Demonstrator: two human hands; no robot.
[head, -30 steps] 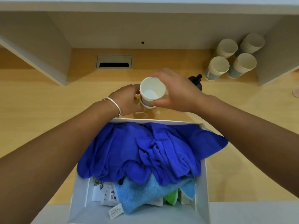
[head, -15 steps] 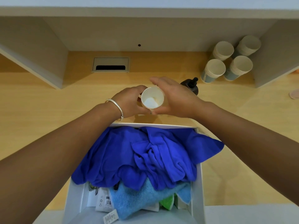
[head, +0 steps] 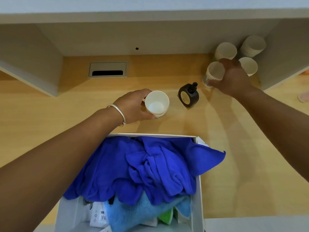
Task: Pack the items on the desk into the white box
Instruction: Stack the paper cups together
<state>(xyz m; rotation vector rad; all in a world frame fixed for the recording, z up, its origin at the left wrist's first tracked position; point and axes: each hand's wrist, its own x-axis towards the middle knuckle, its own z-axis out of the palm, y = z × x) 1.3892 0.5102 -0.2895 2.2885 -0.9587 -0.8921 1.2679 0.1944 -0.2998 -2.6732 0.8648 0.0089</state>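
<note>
4 cups at the back right: that cluster sets my next move, so I read the scene toward it.
Left hand (head: 133, 106): I have it curled round the side of 1 paper cup (head: 156, 104), upright, mouth toward the camera, white inside, standing on or just above the desk (head: 33, 114); I cannot tell which.
Box (head: 199, 190): white, nearest me, below both hands, stuffed with a dark blue cloth (head: 142, 164) whose corner hangs over the right wall, and a light blue towel (head: 133, 215) under it.
Bottle (head: 189, 96): 1 dark pump bottle lying on its side between the hands, nozzle pointing away from me, touched by neither.
Right hand (head: 234, 77): reaching far, blurred; fingers spread over the nearest cup of the cluster (head: 214, 71), thumb low on its side. I cannot tell if the grip has closed.
Key relation: the cluster lies right and away from the box, so my right hand is much the nearer; cups stand upright, axes vertical.
</note>
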